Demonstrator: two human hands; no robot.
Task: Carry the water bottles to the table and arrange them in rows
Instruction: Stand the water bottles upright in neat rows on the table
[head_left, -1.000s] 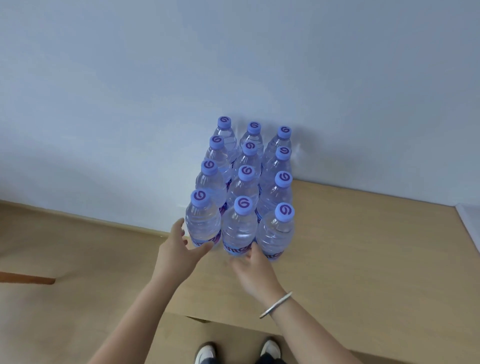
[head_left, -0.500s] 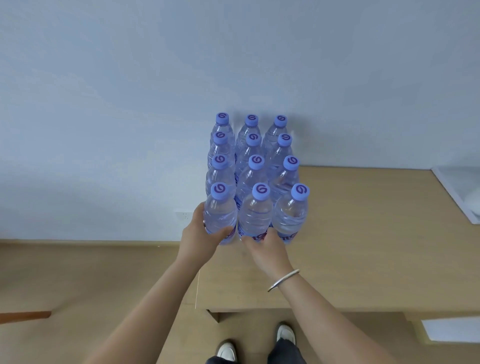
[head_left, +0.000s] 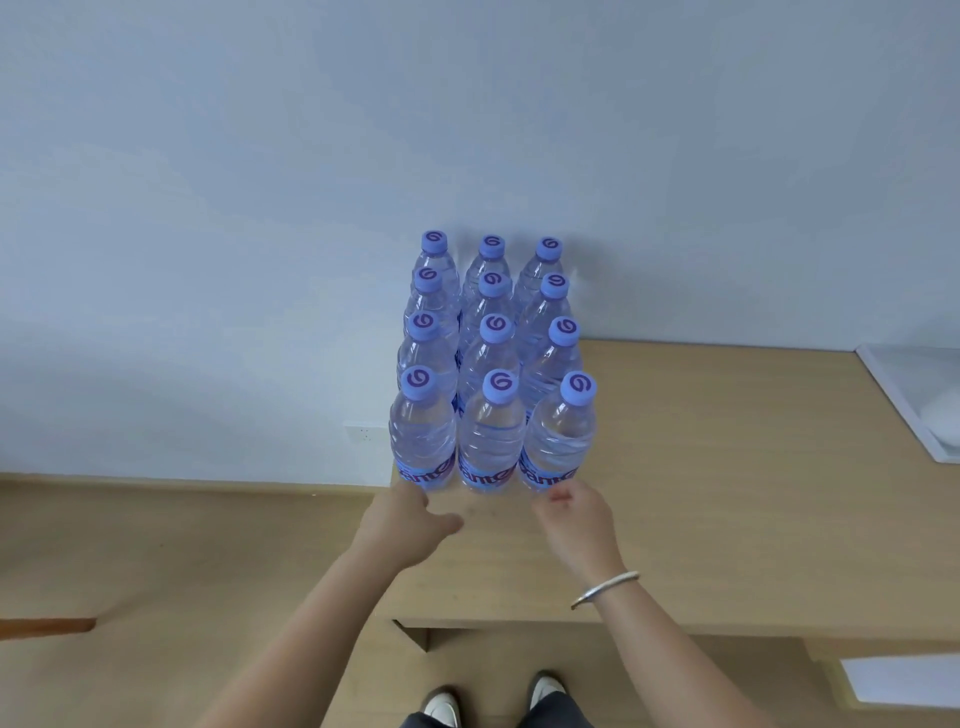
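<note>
While the bottles (head_left: 491, 364) are standing upright on the table (head_left: 727, 493) in a block three across and four deep, packed side by side against the wall (head_left: 467, 130), both hands are hovering just short of the front row. From the head view, the left hand (head_left: 402, 522) is sitting at the table's left corner, fingers loosely spread and thumb pointing right, gripping nothing; its fingertips are close to the front-left bottle's base, and contact cannot be confirmed. The right hand (head_left: 576, 512), with a bangle (head_left: 605, 590) on its wrist, is sitting below the front-right bottle, fingers loosely curled and empty. Shoes (head_left: 493, 701) are showing on the floor (head_left: 156, 545) beneath the table edge.
</note>
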